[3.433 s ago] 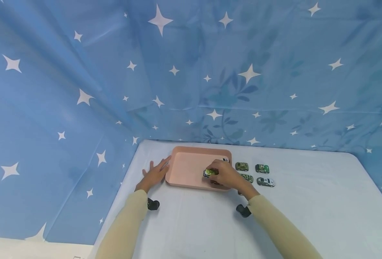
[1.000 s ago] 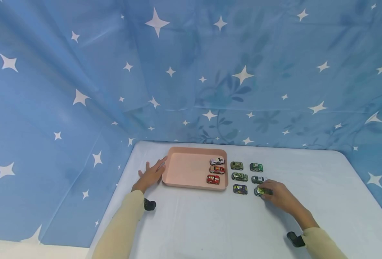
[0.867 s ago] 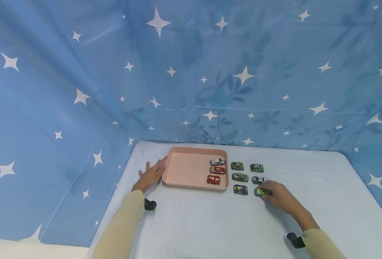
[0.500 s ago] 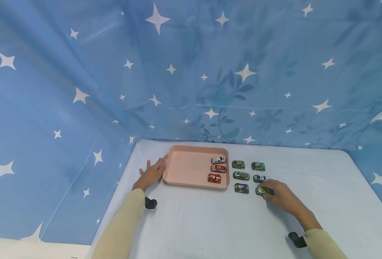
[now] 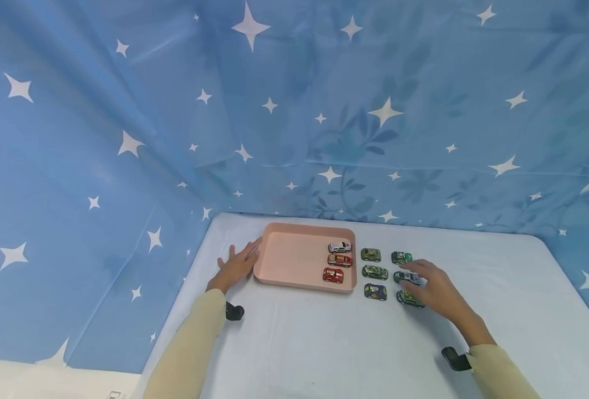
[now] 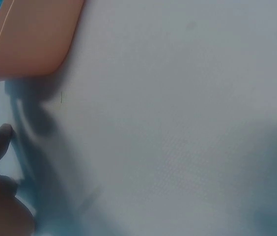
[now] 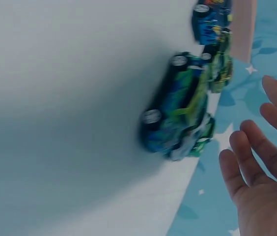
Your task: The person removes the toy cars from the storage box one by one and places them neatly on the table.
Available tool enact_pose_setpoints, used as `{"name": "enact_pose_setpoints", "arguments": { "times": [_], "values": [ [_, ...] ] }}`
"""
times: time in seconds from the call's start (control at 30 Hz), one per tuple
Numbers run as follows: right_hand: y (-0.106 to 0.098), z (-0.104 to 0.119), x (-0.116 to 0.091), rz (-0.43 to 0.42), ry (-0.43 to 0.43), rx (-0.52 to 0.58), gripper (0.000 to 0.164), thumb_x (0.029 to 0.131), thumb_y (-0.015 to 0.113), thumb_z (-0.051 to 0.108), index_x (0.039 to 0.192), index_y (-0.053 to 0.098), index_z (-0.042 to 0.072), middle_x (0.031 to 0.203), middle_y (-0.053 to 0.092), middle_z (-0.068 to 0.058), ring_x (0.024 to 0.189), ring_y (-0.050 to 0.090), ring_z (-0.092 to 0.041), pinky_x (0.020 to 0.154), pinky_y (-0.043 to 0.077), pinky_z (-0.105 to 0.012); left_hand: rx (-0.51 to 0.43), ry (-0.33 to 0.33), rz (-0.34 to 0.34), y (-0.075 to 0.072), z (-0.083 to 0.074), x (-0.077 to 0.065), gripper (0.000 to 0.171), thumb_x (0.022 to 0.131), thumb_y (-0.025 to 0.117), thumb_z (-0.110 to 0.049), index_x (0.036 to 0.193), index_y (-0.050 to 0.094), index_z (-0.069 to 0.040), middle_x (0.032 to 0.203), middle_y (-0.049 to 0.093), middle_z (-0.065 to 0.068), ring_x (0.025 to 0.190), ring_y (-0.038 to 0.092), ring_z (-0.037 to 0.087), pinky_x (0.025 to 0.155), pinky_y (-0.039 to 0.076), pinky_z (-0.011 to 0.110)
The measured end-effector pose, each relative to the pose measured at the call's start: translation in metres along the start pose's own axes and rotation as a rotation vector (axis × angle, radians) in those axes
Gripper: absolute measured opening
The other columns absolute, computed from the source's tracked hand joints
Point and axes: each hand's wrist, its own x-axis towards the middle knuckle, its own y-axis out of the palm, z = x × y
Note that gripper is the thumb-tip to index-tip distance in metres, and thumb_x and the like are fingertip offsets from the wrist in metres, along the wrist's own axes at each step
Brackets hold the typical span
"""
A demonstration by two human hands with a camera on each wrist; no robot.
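Note:
My left hand (image 5: 234, 269) rests at the left rim of the pink tray (image 5: 287, 283), its fingers spread. Inside the tray, along the right wall, lie a white toy car (image 5: 340, 247), an orange-red toy car (image 5: 340, 260) and a red toy car (image 5: 333, 275). Right of the tray, my right hand (image 5: 439, 292) hovers with fingers apart over a silver toy car (image 5: 407, 277) and holds nothing. Just below that car sits a yellow-green toy car (image 5: 410, 299), seen large and blurred in the right wrist view, apart from the fingers.
Beside the tray stand an olive toy car (image 5: 371, 254), a camouflage toy car (image 5: 375, 272) and a dark blue toy car (image 5: 376, 292). A green toy car (image 5: 401, 257) is at the back of the right column. A blue star-patterned curtain (image 5: 294, 138) borders the white table (image 5: 314, 338).
The yellow-green car went from over the tray to the table's right column. My right hand has let go of it and lifted slightly. The left hand stayed at the tray.

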Motion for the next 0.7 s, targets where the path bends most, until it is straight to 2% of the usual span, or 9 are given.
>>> {"name": "enact_pose_setpoints", "arguments": {
  "times": [0.3,0.5,0.7],
  "values": [
    [0.003,0.014,0.041,-0.007,-0.044,0.055,0.041,0.098,0.079,0.007,0.136,0.068,-0.006,0.139,0.063,-0.028,0.131,0.057,-0.051,0.103,0.048,-0.070,0.022,-0.028,0.019,0.002,0.001,0.002,0.056,0.117,0.036,-0.051,0.171,0.025,-0.042,0.178,0.020,0.007,0.160,-0.019,0.045,0.116,-0.022,0.073],
    [0.011,0.025,0.068,0.038,-0.024,0.085,0.043,0.103,0.075,0.012,0.143,0.065,-0.002,0.147,0.059,-0.026,0.138,0.051,-0.049,0.109,0.044,-0.070,0.022,-0.028,0.024,0.000,-0.001,0.001,0.056,0.117,0.036,-0.050,0.171,0.025,-0.042,0.178,0.019,0.008,0.160,-0.019,0.045,0.116,-0.022,0.074],
    [0.022,0.039,0.094,0.067,0.000,0.102,0.044,0.104,0.074,0.014,0.143,0.065,-0.002,0.148,0.060,-0.025,0.140,0.051,-0.047,0.113,0.042,-0.067,0.022,-0.024,0.013,-0.003,-0.004,0.000,0.057,0.117,0.036,-0.050,0.172,0.025,-0.041,0.177,0.020,0.009,0.160,-0.019,0.045,0.116,-0.021,0.074]
  ]
}}
